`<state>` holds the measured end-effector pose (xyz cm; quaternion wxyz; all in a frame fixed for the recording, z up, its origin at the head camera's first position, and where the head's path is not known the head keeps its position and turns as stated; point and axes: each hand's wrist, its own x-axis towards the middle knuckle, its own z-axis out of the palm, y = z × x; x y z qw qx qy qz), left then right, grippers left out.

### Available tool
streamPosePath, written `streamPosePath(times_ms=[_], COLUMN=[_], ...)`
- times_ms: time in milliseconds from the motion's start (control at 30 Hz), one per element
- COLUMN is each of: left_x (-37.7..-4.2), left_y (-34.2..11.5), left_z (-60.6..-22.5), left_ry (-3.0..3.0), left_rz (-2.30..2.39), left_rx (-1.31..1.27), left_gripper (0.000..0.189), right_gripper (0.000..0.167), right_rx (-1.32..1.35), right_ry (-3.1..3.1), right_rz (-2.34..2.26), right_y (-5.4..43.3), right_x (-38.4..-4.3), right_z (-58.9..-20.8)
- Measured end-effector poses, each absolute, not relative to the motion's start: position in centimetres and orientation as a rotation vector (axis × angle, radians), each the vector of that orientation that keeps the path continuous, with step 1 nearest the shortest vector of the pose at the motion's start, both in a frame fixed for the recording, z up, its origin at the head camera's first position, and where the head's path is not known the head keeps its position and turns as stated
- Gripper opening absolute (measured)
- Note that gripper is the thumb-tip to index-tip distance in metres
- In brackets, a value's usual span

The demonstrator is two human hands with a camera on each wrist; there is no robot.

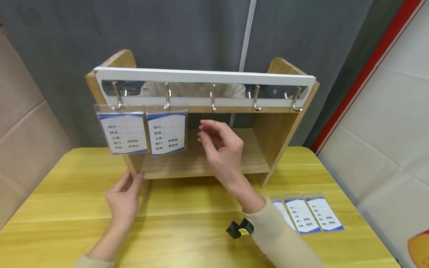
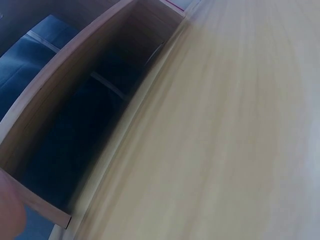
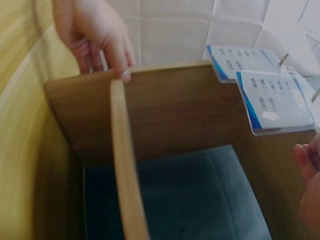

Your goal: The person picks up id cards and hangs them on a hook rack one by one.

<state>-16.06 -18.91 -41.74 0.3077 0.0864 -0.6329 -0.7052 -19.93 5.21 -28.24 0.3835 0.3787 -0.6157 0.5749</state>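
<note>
My left hand [image 1: 124, 197] grips the lower left side panel of a wooden shelf rack [image 1: 201, 163], thumb at the front edge; the right wrist view also shows this hand [image 3: 100, 35]. In front of the rack's middle, my right hand [image 1: 224, 149] has loosely bent fingers, thumb near the index fingertip, and nothing between them. Just left of it, a clear-sleeved badge [image 1: 167, 134] hangs from the second hook [image 1: 167, 96]. Another badge [image 1: 124, 133] hangs on the leftmost hook [image 1: 117, 96], beside it.
Three hooks on the right of the white rail [image 1: 207, 74] carry nothing, including the middle hook [image 1: 212, 97]. Several more badges [image 1: 301, 215] lie on the wooden table [image 1: 187, 238] at the right, partly behind my right sleeve. A grey panel [image 1: 187, 37] stands behind the rack.
</note>
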Motion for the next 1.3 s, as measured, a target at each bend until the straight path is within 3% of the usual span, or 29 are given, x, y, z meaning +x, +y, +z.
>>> streamPosePath(times_ms=[900, 1300], left_x=[-16.0, -16.0], left_y=[-19.0, -19.0], left_z=[-41.7, -41.7], left_ry=[-1.677, -1.659], left_rz=[-1.876, -1.888], left_rx=[0.251, 0.249], left_gripper=[0.040, 0.041], right_gripper=[0.028, 0.026], right_rx=[1.025, 0.840], right_ry=[-1.837, -2.039], right_rz=[1.349, 1.455], right_y=[15.7, 19.4], right_x=[-18.2, -16.3], right_z=[-35.5, -37.9])
